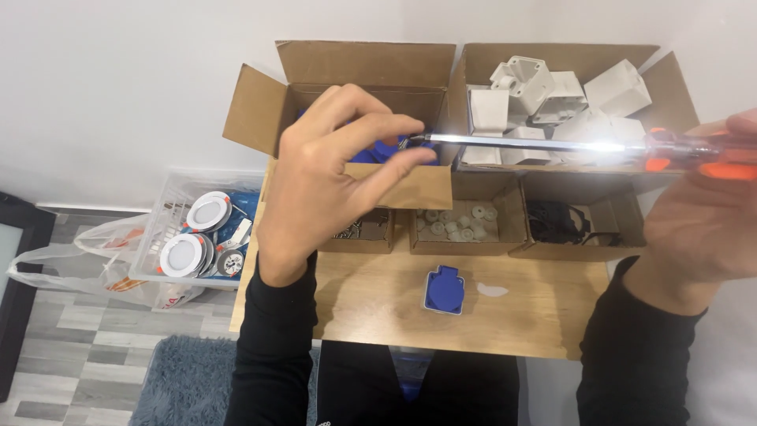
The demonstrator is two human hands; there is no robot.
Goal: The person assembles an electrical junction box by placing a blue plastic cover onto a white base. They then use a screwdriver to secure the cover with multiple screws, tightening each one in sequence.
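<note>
Raised over the counter, left hand up at ten o'clock with thumb and index fingers pinched at the very tip of a screwdriver; something small possibly nipped there, too tiny to tell. Long axis of the tool running flat from nine o'clock to three o'clock, bright steel shaft glaring in the light, orange see-through handle over at three o'clock. Wrapped around that handle, right hand, fingers closed on it, partly cut off by the frame edge. Tip end nearer the left hand, grip end in the right. Down below at six o'clock, lying alone on the wood, a blue socket cover, with a small white disc just beside it toward three o'clock, both well apart from either hand. Behind, at twelve o'clock, an open cardboard box with blue parts inside, mostly hidden by the left hand. At one o'clock, a second open box heaped with white plastic housings. In front of those, three small trays: metal bits, white round washers, black rings. Off the counter at eight o'clock, a clear crate of round downlight fittings, on a plastic bag on the floor.
</note>
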